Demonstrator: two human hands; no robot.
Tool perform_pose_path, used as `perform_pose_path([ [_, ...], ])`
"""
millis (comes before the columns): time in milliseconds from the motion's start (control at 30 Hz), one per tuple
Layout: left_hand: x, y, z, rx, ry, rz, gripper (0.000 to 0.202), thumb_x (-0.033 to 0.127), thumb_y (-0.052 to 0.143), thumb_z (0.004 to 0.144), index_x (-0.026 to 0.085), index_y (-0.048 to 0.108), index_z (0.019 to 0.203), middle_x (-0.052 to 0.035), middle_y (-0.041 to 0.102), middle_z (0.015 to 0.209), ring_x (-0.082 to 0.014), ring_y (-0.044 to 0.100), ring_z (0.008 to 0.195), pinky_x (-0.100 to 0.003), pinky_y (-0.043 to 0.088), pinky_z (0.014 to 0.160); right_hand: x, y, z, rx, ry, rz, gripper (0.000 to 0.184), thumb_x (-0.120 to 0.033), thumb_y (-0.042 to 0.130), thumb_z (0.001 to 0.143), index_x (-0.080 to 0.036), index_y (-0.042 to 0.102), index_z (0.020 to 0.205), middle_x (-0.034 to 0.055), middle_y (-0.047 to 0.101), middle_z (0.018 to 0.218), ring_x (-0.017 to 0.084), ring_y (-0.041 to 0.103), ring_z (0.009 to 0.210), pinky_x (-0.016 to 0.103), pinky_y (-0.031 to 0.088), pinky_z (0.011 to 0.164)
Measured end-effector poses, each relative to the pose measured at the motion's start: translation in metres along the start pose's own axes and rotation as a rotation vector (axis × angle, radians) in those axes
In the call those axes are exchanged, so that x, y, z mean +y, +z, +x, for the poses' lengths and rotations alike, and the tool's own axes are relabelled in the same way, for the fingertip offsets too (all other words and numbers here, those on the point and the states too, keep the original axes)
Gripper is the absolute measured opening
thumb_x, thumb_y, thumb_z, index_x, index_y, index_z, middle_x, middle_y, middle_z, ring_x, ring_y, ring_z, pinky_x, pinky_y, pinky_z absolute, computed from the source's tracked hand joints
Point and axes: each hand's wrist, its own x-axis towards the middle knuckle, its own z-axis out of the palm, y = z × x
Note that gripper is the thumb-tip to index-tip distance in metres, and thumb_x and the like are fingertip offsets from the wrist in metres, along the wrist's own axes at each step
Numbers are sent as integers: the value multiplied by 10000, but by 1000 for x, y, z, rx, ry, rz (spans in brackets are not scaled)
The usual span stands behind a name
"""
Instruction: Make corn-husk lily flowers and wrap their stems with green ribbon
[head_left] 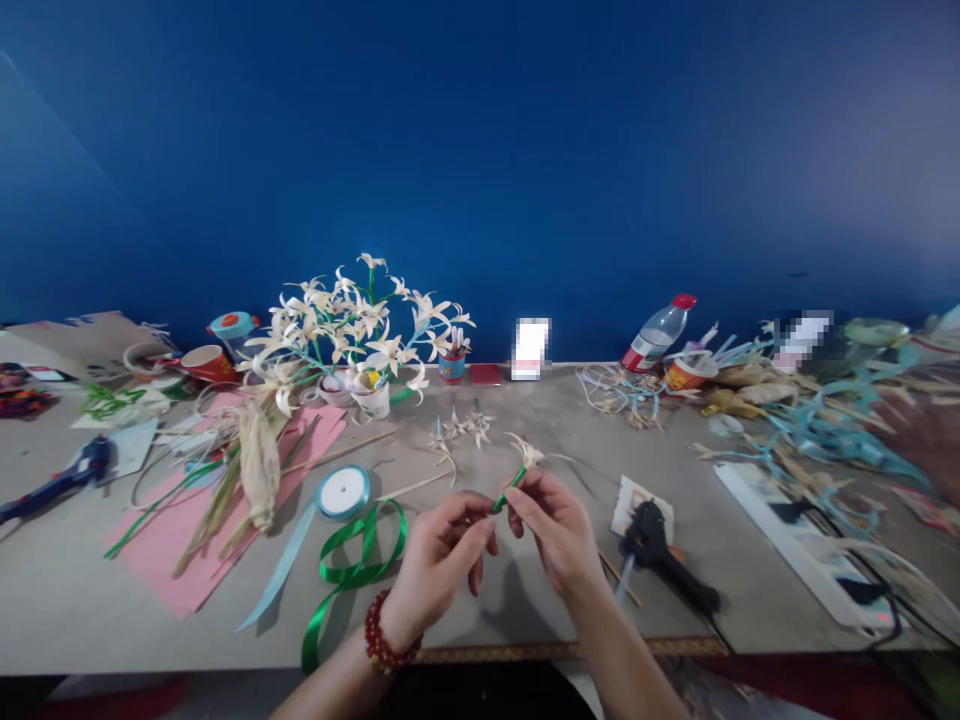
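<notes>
A small cream artificial flower [528, 454] with a green-wrapped stem is held over the table in front of me. My right hand [556, 522] pinches the stem just under the petals, between thumb and forefinger. At the lower end of the stem, the thumb and forefinger of my left hand [448, 556] are closed on it; a red bead bracelet circles that wrist. A loose curl of green ribbon [358, 574] lies left of my left hand, and whether it joins the stem I cannot tell. Several loose cream blossoms [469, 428] rest on the table beyond my hands.
A blue ribbon spool [343, 492] lies beside pink paper [169, 560]. Cups of cream flowers [360, 330] stand at the back left. On the right are a black glue gun [664, 560], a white power strip [795, 550], a tilted bottle [656, 335] and tangled blue strips [840, 425].
</notes>
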Motion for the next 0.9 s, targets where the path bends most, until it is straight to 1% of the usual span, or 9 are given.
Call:
perform_pose_path([
  [100, -1, 2, 0, 66, 41, 67, 217, 385, 641, 875, 169, 649, 882, 10, 599, 644, -66, 502, 372, -172, 372, 358, -2, 1, -2, -11, -1, -32, 266, -437, 794, 746, -191, 697, 773, -8, 590, 659, 99, 491, 510, 220, 427, 459],
  [200, -1, 3, -1, 98, 63, 108, 202, 376, 638, 877, 180, 651, 828, 14, 582, 617, -68, 492, 363, -172, 344, 345, -3, 1, -3, -9, 3, -59, 282, -452, 799, 736, -194, 691, 770, -1, 609, 675, 102, 494, 509, 224, 438, 461],
  [367, -3, 4, -4, 125, 59, 99, 190, 362, 637, 875, 188, 641, 797, 19, 568, 588, -64, 467, 351, -172, 311, 339, -3, -2, -6, -43, 10, -70, 277, -463, 790, 746, -202, 705, 782, 5, 621, 684, 109, 508, 522, 227, 451, 474],
  [500, -5, 4, -5, 156, 98, 132, 183, 348, 603, 899, 189, 636, 813, 19, 560, 589, -62, 462, 354, -173, 308, 349, -1, -3, -8, -102, 1, -75, 257, -431, 802, 743, -211, 716, 845, 9, 628, 701, 121, 522, 549, 231, 453, 484],
  [600, -6, 4, -6, 163, 122, 174, 182, 337, 601, 902, 189, 644, 805, 18, 553, 589, -58, 452, 359, -175, 312, 361, -1, -3, -9, -116, 0, -105, 238, -409, 809, 737, -218, 707, 838, 8, 629, 701, 124, 518, 545, 234, 444, 479],
  [700, -6, 4, -7, 165, 113, 156, 191, 343, 601, 902, 190, 647, 799, 18, 547, 581, -60, 441, 361, -178, 301, 360, -1, -3, -8, -122, -11, -127, 215, -411, 789, 759, -219, 709, 813, 0, 604, 661, 126, 507, 530, 239, 434, 479],
  [800, -7, 4, -8, 141, 91, 150, 188, 343, 579, 917, 192, 633, 819, 17, 554, 593, -61, 445, 367, -174, 309, 356, 0, -4, -8, -133, -16, -143, 192, -397, 780, 771, -220, 714, 807, -6, 587, 644, 123, 498, 529, 233, 415, 479],
  [900, -8, 4, -8, 110, 83, 171, 161, 333, 574, 921, 191, 623, 861, 5, 588, 642, -65, 470, 393, -168, 348, 370, 0, -6, -6, -145, -19, -154, 169, -380, 762, 791, -218, 720, 802, 5, 612, 671, 120, 508, 533, 230, 415, 483],
])
